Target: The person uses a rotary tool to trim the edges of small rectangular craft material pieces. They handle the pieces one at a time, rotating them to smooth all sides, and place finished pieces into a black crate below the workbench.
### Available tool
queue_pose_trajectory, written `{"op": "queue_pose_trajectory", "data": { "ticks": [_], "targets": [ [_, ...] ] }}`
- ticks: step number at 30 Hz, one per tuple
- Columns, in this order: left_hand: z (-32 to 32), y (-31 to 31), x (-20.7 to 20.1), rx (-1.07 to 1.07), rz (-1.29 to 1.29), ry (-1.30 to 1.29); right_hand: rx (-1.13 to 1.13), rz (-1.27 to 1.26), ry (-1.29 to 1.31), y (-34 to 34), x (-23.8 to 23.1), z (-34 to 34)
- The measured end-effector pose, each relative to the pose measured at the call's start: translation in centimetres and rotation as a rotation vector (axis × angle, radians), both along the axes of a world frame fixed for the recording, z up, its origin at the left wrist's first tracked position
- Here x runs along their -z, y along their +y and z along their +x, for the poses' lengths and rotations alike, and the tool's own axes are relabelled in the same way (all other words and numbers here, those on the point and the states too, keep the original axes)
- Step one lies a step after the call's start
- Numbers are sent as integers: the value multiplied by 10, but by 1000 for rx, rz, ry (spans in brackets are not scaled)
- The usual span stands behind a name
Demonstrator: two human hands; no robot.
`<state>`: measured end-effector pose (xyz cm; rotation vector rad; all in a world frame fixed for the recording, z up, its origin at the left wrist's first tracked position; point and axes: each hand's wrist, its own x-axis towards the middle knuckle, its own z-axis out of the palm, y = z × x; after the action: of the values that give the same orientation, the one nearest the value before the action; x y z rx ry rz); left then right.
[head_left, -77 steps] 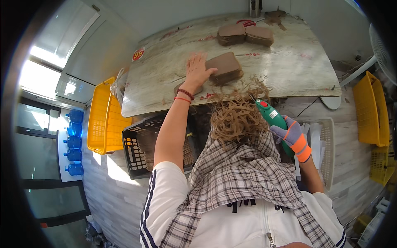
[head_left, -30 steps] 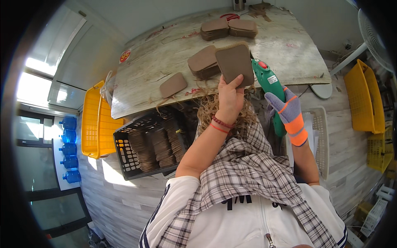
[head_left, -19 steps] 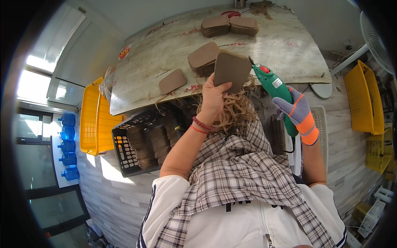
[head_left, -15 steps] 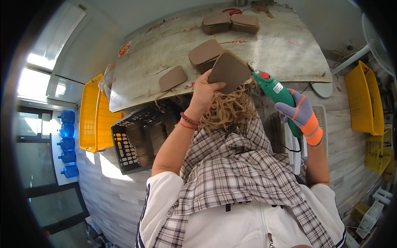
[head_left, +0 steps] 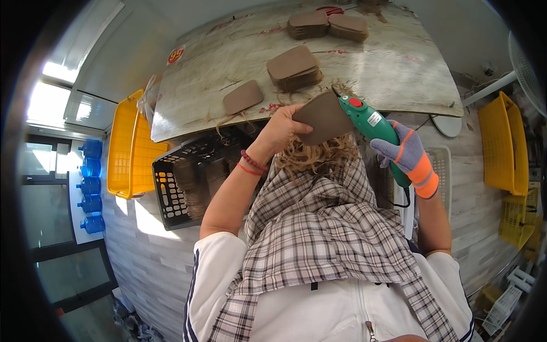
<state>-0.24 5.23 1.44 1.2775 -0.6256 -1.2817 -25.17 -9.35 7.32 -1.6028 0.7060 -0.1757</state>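
— Where is the brown pad point(head_left: 326, 117) relative to the two hands?

— It is pinched in the left hand point(head_left: 280, 130), fingers clamped along its left edge, held up in the air just in front of the counter point(head_left: 399, 68) rim and above the pile of curly shavings point(head_left: 319, 157) on the checked cloth point(head_left: 319, 228). The pad reaches to the right from that hand, toward the green power tool point(head_left: 373, 128).

— And the tool?

— The gloved right hand point(head_left: 410, 157) is wrapped shut around its handle (orange and grey glove, cord hanging below). Its long body runs up and to the left, so the tip meets the pad's upper right corner, touching or very nearly; I cannot tell which.

— Which hand is nearer the pad?

— The left, since it holds it. The right reaches it only through the tool.

— Anything else close by?

— A stack of the same pads point(head_left: 293, 68) and a single pad point(head_left: 242, 97) lie on the counter beyond, and a black crate point(head_left: 182, 182) sits below the left forearm.
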Motion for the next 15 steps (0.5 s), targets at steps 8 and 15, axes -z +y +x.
{"op": "queue_pose_trajectory", "data": {
  "ticks": [8,15],
  "targets": [
    [24,11,-11,-80,-32,-444,-75,3,65,-2,-5,-4],
    [33,15,-14,-274,-183,-214,-106,69,57,1,-1,-4]
  ]
}}
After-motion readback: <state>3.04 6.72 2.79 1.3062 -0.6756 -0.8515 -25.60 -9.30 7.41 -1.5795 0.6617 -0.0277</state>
